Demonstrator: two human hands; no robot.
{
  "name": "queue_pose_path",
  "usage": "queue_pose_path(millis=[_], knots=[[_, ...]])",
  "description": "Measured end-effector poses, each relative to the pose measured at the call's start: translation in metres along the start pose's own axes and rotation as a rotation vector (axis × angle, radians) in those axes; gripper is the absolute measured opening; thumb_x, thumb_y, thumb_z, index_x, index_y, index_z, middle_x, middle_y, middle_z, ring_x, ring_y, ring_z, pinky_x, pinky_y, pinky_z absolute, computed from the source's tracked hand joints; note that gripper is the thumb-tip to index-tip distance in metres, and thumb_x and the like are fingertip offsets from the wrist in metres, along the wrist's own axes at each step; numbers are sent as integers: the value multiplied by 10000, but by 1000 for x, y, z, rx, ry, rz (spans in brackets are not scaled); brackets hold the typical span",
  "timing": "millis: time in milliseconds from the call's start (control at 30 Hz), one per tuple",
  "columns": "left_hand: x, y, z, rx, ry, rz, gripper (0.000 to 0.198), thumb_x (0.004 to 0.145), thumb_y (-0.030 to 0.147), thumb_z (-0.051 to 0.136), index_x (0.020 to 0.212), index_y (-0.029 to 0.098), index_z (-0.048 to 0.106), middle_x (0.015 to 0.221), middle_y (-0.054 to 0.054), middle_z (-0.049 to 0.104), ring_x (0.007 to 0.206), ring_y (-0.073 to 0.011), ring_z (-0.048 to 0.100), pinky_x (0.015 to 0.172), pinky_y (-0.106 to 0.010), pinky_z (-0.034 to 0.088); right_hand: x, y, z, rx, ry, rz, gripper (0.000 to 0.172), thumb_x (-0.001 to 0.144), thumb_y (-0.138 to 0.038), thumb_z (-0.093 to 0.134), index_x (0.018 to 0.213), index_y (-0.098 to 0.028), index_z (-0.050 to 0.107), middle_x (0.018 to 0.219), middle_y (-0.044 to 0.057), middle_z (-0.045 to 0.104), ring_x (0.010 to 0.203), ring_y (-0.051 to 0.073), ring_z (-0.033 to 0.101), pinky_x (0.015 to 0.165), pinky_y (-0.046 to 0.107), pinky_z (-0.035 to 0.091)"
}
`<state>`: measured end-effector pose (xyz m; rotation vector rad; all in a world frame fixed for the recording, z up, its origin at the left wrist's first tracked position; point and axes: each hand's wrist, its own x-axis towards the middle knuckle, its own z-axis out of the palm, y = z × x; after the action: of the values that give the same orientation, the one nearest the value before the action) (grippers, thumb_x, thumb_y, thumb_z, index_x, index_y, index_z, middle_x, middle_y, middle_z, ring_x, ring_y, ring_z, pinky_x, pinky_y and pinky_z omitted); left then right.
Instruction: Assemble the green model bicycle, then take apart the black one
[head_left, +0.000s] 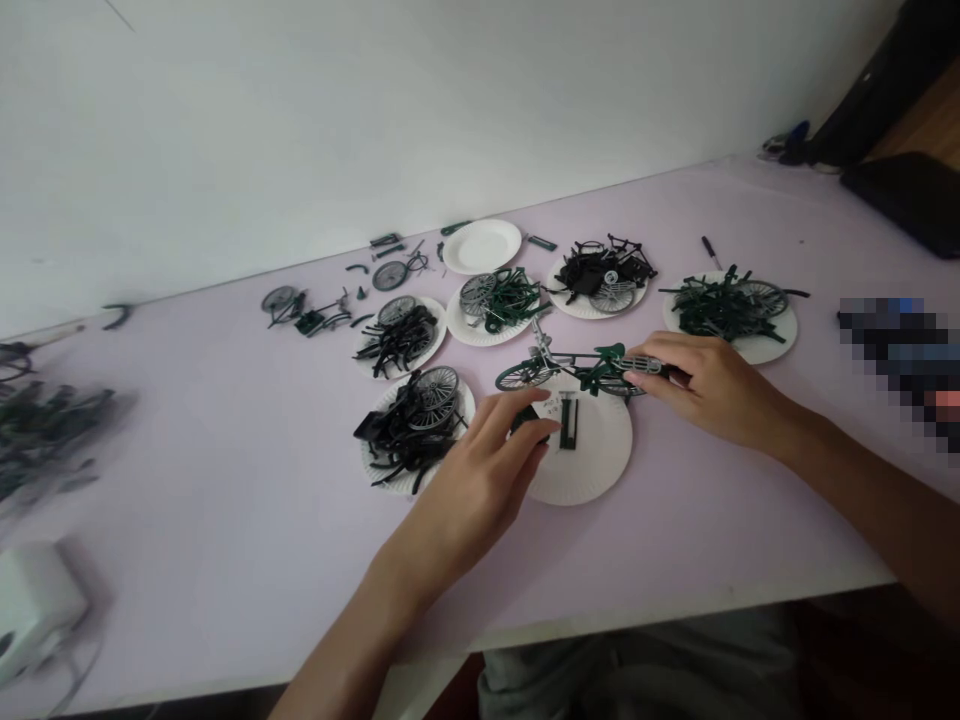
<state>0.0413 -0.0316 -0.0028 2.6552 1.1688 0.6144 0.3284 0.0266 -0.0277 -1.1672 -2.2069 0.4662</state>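
A small green model bicycle point(570, 366) stands on the far edge of a white paper plate point(585, 462). My right hand point(705, 385) grips the bicycle's rear end, fingers closed round the rear wheel and rack. My left hand point(480, 480) rests on the plate's left side and pinches a small dark part point(529, 424). A green rectangular frame piece point(568, 422) lies on the plate beside that hand.
Several paper plates hold bicycle parts: black parts point(409, 425), black parts point(401, 335), green parts point(499, 298), black parts point(600, 272), green parts point(731, 305). An empty plate point(481, 246) sits at the back. Loose parts point(307, 310) and a screwdriver point(711, 251) lie on the lilac table point(225, 480).
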Motion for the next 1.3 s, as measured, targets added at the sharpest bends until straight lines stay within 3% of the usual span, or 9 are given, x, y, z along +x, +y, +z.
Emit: queue_pose_path(millis=[233, 433, 600, 733, 833, 967, 1100, 1167, 1300], knots=[[-1, 2, 3, -41, -152, -31, 285, 1025, 158, 555, 1308, 197, 548, 1456, -154, 544, 1355, -317, 546, 1071, -514, 574, 0, -5, -10, -89, -82, 11, 333, 987, -447, 614, 1155, -190, 743, 1095, 90, 790, 876, 242, 736, 778, 368, 541], [-2, -7, 3, 17, -180, -41, 432, 981, 183, 656, 1382, 153, 495, 1352, -148, 621, 1298, -323, 577, 1071, -542, 556, 0, -6, -15, -84, -86, -9, 351, 968, -475, 640, 1159, -206, 758, 1105, 71, 783, 941, 245, 742, 815, 358, 543], [-3, -6, 1, 28, -114, -44, 411, 1031, 230, 583, 1422, 177, 465, 1357, -148, 632, 1254, -308, 630, 1024, -504, 580, 0, -7, -19, -71, -81, -40, 359, 966, -487, 649, 1167, -210, 756, 1126, 71, 772, 948, 246, 738, 846, 370, 545], [-5, -1, 0, -20, -59, -121, 469, 1037, 262, 566, 1475, 226, 402, 1397, -153, 603, 1130, -271, 702, 870, -413, 638, 0, -8, -30, -52, -64, -17, 348, 954, -507, 655, 1159, -243, 751, 1172, 59, 761, 1017, 261, 726, 902, 394, 543], [-5, 2, -1, -41, -7, -60, 484, 1019, 219, 591, 1466, 210, 404, 1368, -156, 607, 1201, -267, 666, 907, -389, 627, 0, -8, -37, -53, -29, -9, 354, 940, -515, 671, 1166, -251, 739, 1176, 64, 760, 1046, 283, 714, 892, 417, 537], [-2, 6, -1, -65, 48, 42, 464, 1003, 132, 609, 1434, 166, 439, 1309, -151, 631, 1236, -247, 630, 1006, -382, 577, -1, -8, -40, -67, 60, -28, 275, 942, -446, 692, 1140, -258, 721, 1058, 66, 757, 889, 255, 696, 711, 388, 507], [0, 8, 3, -114, 78, 97, 480, 984, 89, 637, 1423, 137, 451, 1304, -152, 644, 1200, -226, 626, 982, -351, 569, -3, -19, -41, -78, 208, -142, 96, 969, -295, 672, 1056, -263, 696, 796, 24, 667, 687, 181, 620, 615, 342, 452], [0, 8, 5, -146, 60, 118, 505, 984, 74, 633, 1444, 138, 435, 1324, -150, 649, 1196, -219, 616, 978, -344, 567, -6, -28, -39, -69, 243, -217, 105, 956, -251, 691, 1060, -267, 686, 755, 9, 657, 650, 162, 613, 592, 324, 450], [0, 12, 8, -232, -3, 169, 534, 993, 18, 583, 1480, 146, 404, 1386, -143, 633, 1192, -198, 589, 1008, -334, 550, -14, -47, -26, -46, 88, -293, 204, 940, -310, 734, 1129, -277, 666, 970, 31, 764, 812, 185, 723, 661, 306, 521]])
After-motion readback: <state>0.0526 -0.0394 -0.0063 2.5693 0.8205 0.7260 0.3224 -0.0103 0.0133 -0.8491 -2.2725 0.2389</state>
